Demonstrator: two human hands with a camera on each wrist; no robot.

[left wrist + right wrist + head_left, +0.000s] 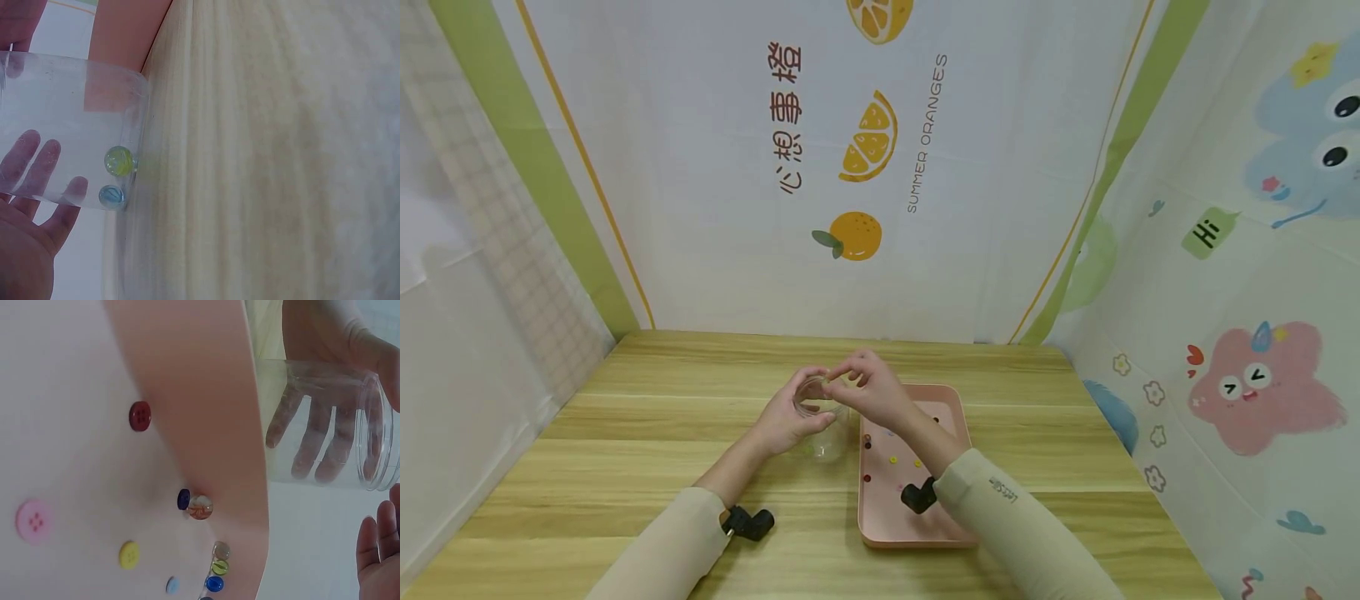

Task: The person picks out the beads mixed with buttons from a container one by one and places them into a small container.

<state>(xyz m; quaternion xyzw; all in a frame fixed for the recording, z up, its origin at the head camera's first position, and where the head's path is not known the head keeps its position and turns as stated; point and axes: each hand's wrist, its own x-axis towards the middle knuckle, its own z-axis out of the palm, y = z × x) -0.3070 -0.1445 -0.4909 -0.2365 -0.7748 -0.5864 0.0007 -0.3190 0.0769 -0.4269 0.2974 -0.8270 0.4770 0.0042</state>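
Note:
My left hand (784, 423) grips a clear plastic jar (827, 447), fingers round its side and thumb near the rim. The jar stands on the wooden table, its mouth uncovered. A yellow-green marble (119, 161) and a light blue marble (112, 197) lie at its bottom in the left wrist view. My right hand (874, 393) is over the mouth, thumb and forefinger close together at the rim. I cannot tell whether anything sits between those fingertips. Part of the right hand's fingers (387, 528) shows beside the mouth in the right wrist view.
A pink tray (917, 529) stands right of the jar, under my right forearm. It holds scattered buttons, among them a dark red button (140, 416), a pink button (34, 520) and a yellow button (129, 555). Several marbles, including a blue marble (214, 584), lie along its wall.

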